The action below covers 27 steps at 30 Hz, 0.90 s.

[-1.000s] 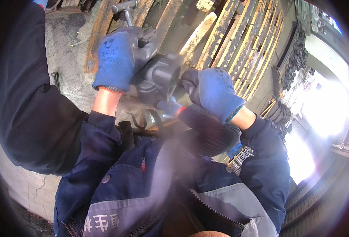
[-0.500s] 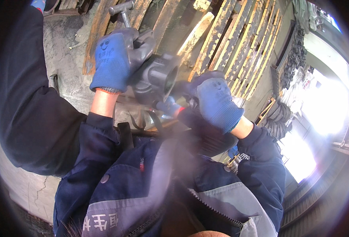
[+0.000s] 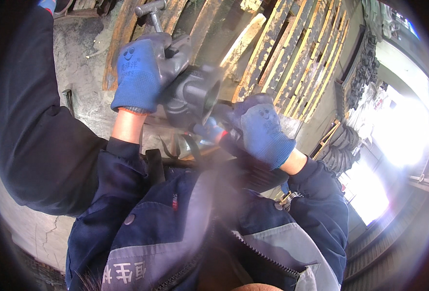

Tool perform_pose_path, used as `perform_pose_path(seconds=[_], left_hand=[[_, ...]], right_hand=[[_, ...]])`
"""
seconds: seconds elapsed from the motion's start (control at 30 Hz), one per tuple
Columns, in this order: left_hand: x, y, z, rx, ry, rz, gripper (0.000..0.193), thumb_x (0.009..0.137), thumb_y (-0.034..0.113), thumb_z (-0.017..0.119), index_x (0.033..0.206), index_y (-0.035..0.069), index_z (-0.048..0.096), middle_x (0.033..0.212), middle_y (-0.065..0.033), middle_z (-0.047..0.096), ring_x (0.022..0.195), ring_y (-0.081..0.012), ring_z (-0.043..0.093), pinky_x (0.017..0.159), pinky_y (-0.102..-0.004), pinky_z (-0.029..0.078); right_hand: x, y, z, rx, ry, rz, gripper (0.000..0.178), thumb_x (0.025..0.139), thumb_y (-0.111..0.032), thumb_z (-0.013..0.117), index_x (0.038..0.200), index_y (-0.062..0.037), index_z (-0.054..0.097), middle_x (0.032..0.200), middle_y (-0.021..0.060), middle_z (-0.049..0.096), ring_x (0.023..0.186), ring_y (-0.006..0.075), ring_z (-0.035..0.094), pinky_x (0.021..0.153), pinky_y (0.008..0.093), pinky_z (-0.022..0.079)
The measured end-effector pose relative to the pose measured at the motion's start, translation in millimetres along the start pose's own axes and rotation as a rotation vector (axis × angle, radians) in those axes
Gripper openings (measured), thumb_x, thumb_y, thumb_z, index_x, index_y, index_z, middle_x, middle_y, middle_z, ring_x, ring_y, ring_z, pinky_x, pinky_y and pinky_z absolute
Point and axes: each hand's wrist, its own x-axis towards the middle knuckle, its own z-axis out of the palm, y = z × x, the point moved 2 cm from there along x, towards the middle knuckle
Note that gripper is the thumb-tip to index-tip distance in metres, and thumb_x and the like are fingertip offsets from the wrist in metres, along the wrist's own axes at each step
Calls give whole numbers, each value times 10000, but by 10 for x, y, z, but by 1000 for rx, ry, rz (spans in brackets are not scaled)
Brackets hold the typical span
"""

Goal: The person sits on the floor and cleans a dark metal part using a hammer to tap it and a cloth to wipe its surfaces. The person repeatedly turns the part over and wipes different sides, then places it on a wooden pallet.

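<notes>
A dark grey metal casting [image 3: 191,97] with a wide round opening is held up in front of me, tilted to the right. My left hand [image 3: 144,70], in a blue glove with a dark coated palm, is closed on its upper left part. Just beyond those fingers shows a steel hammer [image 3: 151,8]; its shaft disappears behind the glove, and I cannot tell if it is gripped too. To the right of the casting, my right hand [image 3: 264,126], gloved alike, has its fingers curled in. What they hold, if anything, is dark and blurred.
Slatted wooden pallets [image 3: 277,53] with chipped yellow paint lie beyond the hands. A black-clothed limb [image 3: 35,131] fills the left side. A blue and red end of another limb [image 3: 210,130] is below the casting. Black coils [image 3: 339,145] are stacked at right.
My right hand has moved slightly down and toward the left. My left hand and the casting have stayed nearly in place.
</notes>
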Motion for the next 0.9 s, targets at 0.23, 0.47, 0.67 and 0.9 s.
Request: perform_pose_path(seconds=[0.23,0.47,0.67,0.9], left_hand=[[-1,10,4,41,-20,23,454,807,480,669,800,27,698,812,-201,671,746,-374,658,694,-443,509],[1,10,10,11,-56,-15,464,792,487,680,787,23,694,807,-191,669,748,-367,656,681,-435,508],[2,39,-12,-47,-44,-75,487,801,500,676,765,14,678,773,-188,650,717,-361,643,681,-438,498],[10,-45,14,84,-107,-46,474,800,487,739,881,20,712,798,-172,654,704,-312,637,678,-392,498]], right_hand=[[-56,0,86,42,125,24,277,764,-273,664,1002,-132,686,681,22,623,632,235,610,610,410,426],[-151,-13,228,55,203,31,363,752,-239,676,1100,-137,686,667,0,603,637,231,612,613,415,433],[-122,-44,271,110,238,50,374,753,-196,670,1120,-124,682,688,17,615,671,230,629,630,423,460],[-18,-52,306,192,209,96,257,744,-164,660,991,-92,675,664,56,614,628,261,630,594,432,488]])
